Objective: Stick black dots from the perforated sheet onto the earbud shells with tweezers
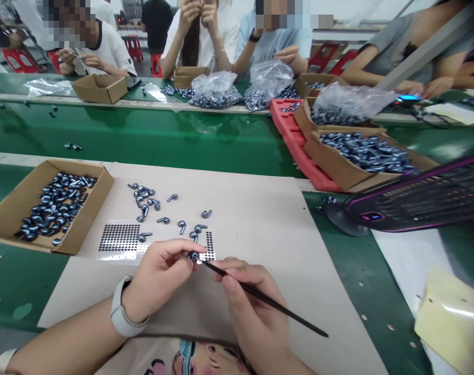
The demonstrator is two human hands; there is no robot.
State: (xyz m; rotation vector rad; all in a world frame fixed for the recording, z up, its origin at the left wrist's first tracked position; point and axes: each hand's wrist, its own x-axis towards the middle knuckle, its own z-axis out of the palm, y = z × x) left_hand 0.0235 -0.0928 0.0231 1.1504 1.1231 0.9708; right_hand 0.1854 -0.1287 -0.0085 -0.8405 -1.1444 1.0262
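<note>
Between the thumb and fingers of my left hand (166, 273) is a dark blue earbud (193, 255), its end turned toward my right hand. My right hand (254, 302) grips a slim black pointed tool (276, 303) like a pen; its fine tip is at the earbud, and contact is too small to make out. Just beyond my hands, several loose earbuds (163, 220) lie on a beige board (260, 208). A clear sheet of black dots (119, 237) lies left of them. Another dotted sheet (209, 245) is partly hidden behind my left hand.
A cardboard box of earbuds (90, 208) stands at the left. On the right are a black fan (412, 198), a red tray (289, 135) and a full earbud box (361, 179). Co-workers sit across the green bench (143, 130), with bagged earbuds (217, 91) before them.
</note>
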